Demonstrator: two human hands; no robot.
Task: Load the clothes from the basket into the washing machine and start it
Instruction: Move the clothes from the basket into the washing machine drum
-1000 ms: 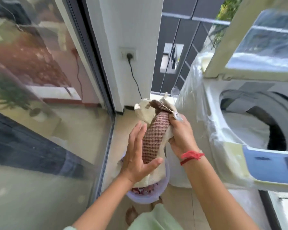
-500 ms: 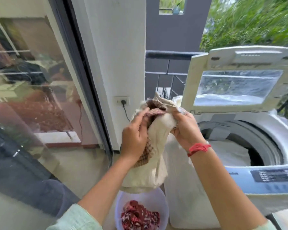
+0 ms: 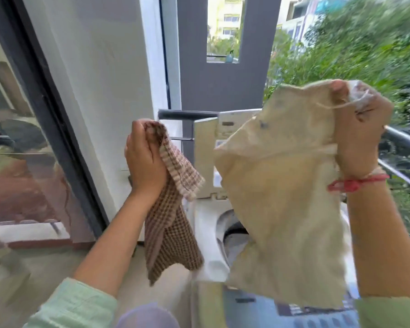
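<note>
Balcony railing (image 3: 402, 140) and trees (image 3: 341, 55) are showing behind the right hand (image 3: 360, 129), whose curled fingers are gripping the top edge of a beige cloth (image 3: 282, 197). The cloth is hanging below that hand, over the open washer (image 3: 208, 233). The left hand (image 3: 145, 162) is clenching a checked cloth (image 3: 171, 233), which is drooping below its wrist. A basket (image 3: 149, 316) rim is peeking in under the left forearm.

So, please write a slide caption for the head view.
The left hand grips a brown checked cloth; the right hand holds a beige cloth over the open white washing machine.
</note>
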